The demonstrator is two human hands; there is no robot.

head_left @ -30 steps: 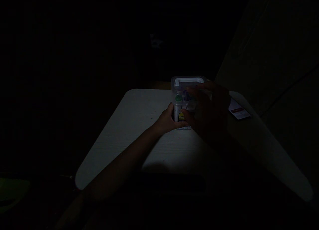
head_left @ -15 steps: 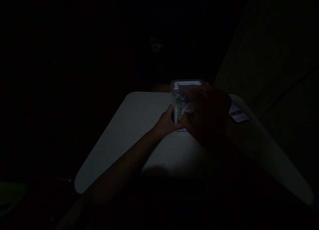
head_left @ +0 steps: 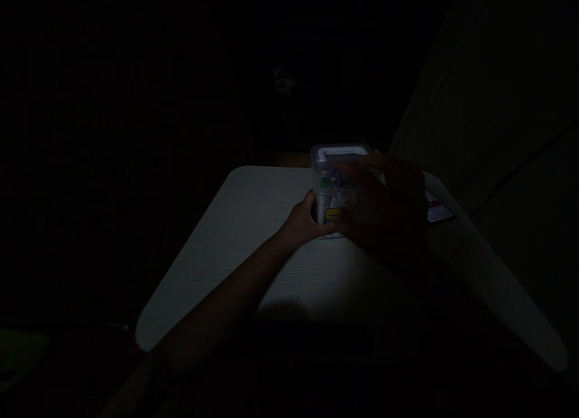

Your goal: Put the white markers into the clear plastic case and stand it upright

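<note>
Darkness swallows most of the room in the head view, with a dim wall (head_left: 479,104) on the right, a cord (head_left: 520,164) running across it and a green patch (head_left: 20,351) low on the left. Light falls on a pale table (head_left: 226,225), where a clear plastic box (head_left: 322,205) stands upright near the far edge, its lid on top with a white handle (head_left: 341,150).

The left hand (head_left: 299,224) is clamped around the box's lower near-left side, thumb at the side and fingers across the front. The right hand (head_left: 393,207) is curled in front of the right side, fingers spread toward the lid; whether they touch it is too dark to tell.

With the box so near the far edge, a hard push from the right hand could slide or tip it off, since only the left hand clearly steadies it. If the lid gave suddenly, the jolt could spill the green and purple things inside. The right hand also shades the front, so a finger could easily miss its mark.

Faint grain shows on the tabletop, which has rounded corners. A phone (head_left: 438,213) lies near its right edge, partly hidden behind the right hand.
</note>
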